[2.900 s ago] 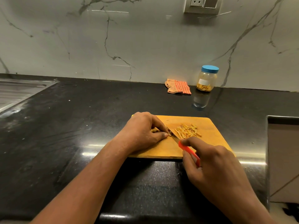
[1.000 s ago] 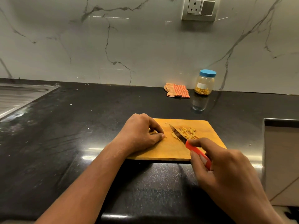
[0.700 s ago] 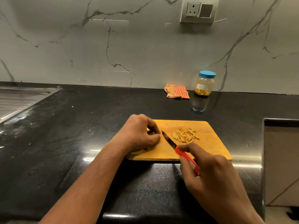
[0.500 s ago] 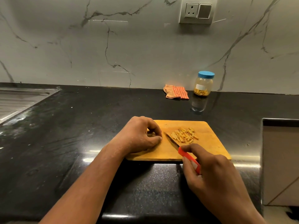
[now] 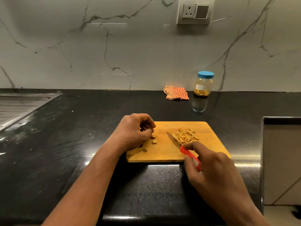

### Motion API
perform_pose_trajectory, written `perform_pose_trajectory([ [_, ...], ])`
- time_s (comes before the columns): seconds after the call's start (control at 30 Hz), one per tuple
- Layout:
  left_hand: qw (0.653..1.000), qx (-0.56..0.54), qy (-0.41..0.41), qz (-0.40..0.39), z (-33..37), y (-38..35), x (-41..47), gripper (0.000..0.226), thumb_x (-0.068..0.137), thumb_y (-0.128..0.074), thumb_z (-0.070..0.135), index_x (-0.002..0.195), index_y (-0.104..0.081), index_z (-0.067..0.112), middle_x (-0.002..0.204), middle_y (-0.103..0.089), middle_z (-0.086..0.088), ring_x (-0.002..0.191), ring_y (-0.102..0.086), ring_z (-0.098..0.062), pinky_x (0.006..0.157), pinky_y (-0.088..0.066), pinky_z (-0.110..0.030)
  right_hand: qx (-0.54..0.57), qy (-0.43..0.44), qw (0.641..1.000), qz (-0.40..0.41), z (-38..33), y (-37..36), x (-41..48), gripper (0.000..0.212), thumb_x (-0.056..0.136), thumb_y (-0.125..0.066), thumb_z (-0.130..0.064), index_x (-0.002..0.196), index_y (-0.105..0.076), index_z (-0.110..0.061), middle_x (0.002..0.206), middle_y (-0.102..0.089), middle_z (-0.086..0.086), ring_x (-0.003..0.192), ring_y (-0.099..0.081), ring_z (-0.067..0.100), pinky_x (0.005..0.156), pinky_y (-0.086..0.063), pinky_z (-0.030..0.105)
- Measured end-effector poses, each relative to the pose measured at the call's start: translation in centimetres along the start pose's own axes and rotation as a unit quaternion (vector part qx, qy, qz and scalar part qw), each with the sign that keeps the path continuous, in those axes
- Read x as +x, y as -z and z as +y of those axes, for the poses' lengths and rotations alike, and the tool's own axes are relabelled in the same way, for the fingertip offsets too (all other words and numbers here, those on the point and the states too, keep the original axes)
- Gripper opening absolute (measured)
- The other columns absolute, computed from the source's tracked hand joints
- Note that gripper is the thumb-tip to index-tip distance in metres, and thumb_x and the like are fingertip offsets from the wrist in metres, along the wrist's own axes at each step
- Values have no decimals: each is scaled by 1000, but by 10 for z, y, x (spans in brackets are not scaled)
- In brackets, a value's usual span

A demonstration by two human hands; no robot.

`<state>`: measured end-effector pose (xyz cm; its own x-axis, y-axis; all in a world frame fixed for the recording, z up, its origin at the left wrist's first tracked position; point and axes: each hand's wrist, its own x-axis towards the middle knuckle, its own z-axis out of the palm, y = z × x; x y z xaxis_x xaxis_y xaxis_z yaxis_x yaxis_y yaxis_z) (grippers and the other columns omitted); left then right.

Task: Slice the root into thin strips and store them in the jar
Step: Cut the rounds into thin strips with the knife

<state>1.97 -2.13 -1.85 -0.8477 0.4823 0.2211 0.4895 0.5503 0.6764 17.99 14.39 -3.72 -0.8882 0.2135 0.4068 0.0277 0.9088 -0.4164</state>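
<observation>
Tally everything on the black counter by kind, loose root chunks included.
Wooden cutting board: 1
Red-handled knife: 1
Blue-lidded clear jar: 1
Orange checked cloth: 1
Pile of cut yellow strips: 1
Loose brown root chunks: 3 visible
Total: 8

left hand (image 5: 133, 131) lifted | root pieces (image 5: 154, 139) uncovered | knife (image 5: 173, 138) moved to strips (image 5: 184, 135)

The black speckled tabletop (image 5: 65, 144) is carrying a wooden cutting board (image 5: 164, 153) at frame centre, while an orange checked cloth (image 5: 177, 95) and 1 blue-lidded jar (image 5: 203, 84) are sitting side by side at upper right.
</observation>
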Motion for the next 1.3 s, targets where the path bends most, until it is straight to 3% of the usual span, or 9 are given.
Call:
perform_pose_trajectory([
  [0.23, 996, 31, 24, -77, 1, 4, -2, 25, 91, -64, 15, 95, -76, 37, 104, -62, 16, 93, -58, -5, 73, -45, -12, 29, 18, 999, 4, 2, -4, -2, 25, 85, -60, -35, 109, -59, -37, 58, -60, -9, 40, -38, 5, 41, -30, 18],
  [0.47, 995, 71, 1, -68, 1, 1, -2, 21, 92, -67, 21, 102, -75, 37, 114, -62, 13, 106, -55, -8, 90, -43, -20, 64, 13, 998, 8, 4, -4, -2, 23, 84, -64, -33, 106, -61, -38, 56, -54, -15, 46, -47, 4, 41, -34, 16],
  [0.63, 996, 85, -5, -29, 2, -2, 0, 14, 88, -72, 26, 99, -76, 33, 92, -58, 21, 91, -54, -4, 85, -45, -20, 77, 1, 997, 27, 5, -4, -2, 25, 82, -66, -32, 106, -63, -38, 59, -61, -9, 48, -52, 7, 42, -40, 19],
  [0.77, 997, 80, -10, -13, 6, -10, 8, 12, 86, -74, 24, 97, -78, 28, 89, -60, 19, 86, -57, -3, 82, -48, -18, 78, -14, 996, 40, 6, -5, -3, 26, 82, -66, -32, 107, -63, -38, 63, -64, -8, 48, -55, 8, 46, -49, 31],
  [0.93, 994, 92, 7, -57, 12, -4, 24, 11, 84, -76, 29, 95, -76, 29, 94, -65, 17, 93, -58, -5, 77, -46, -20, 81, -23, 995, 48, 5, -4, -4, 25, 81, -67, -31, 105, -64, -39, 58, -59, -9, 43, -52, 10, 41, -46, 32],
  [1.1, 992, 77, 5, -104, -1, 5, 33, 9, 84, -75, 31, 92, -77, 33, 104, -64, 14, 99, -57, -9, 77, -47, -20, 63, -20, 996, 54, 4, -5, -4, 23, 80, -67, -33, 102, -64, -40, 47, -38, -16, 40, -35, 5, 42, -33, 22],
  [1.23, 992, 48, -11, -115, -7, 2, 36, 16, 84, -74, 32, 99, -75, 38, 102, -64, 16, 103, -56, -9, 89, -52, -30, 64, -25, 997, 28, 4, -4, -5, 26, 80, -63, -39, 105, -62, -43, 51, -47, -18, 42, -45, 6, 42, -35, 16],
  [1.3, 991, 43, -21, -126, -7, 1, 37, 16, 85, -73, 30, 99, -76, 37, 103, -62, 15, 102, -56, -10, 90, -53, -32, 73, -27, 997, 10, 4, -4, -6, 28, 78, -61, -42, 106, -62, -44, 60, -59, -17, 49, -55, 6, 46, -45, 18],
])
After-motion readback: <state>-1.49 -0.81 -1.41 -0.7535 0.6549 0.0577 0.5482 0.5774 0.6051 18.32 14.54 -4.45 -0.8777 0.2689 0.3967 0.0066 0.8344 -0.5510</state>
